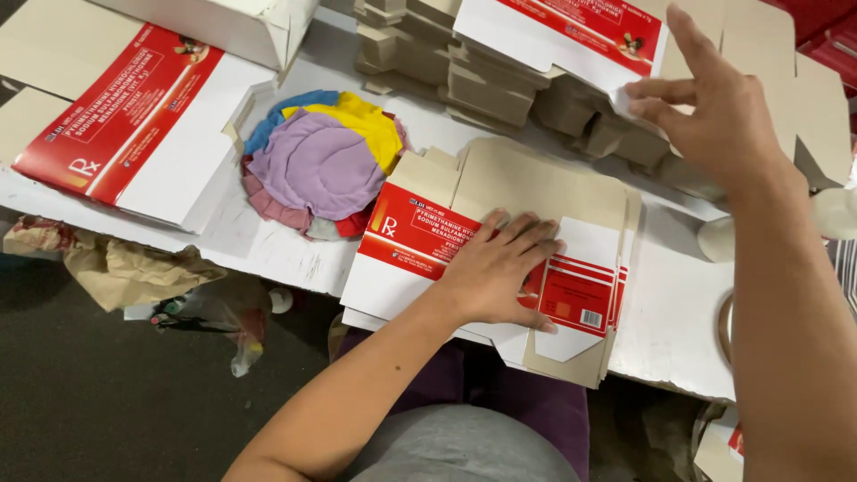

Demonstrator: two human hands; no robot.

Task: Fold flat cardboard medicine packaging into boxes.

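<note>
The flat carton stack is pinned to the white table by the left hand, fingers spread flat, apparently to stop sliding. Beyond the stack, one carton blank is touched by the right hand, fingers splayed. Left of the stack, one pile of cloth rounds is seen.

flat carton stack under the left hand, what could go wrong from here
The flat carton stack juts past the table edge, so it may slip off if the left hand lifts. The right hand is reaching to the far pile of cartons, which could be knocked askew.
</note>
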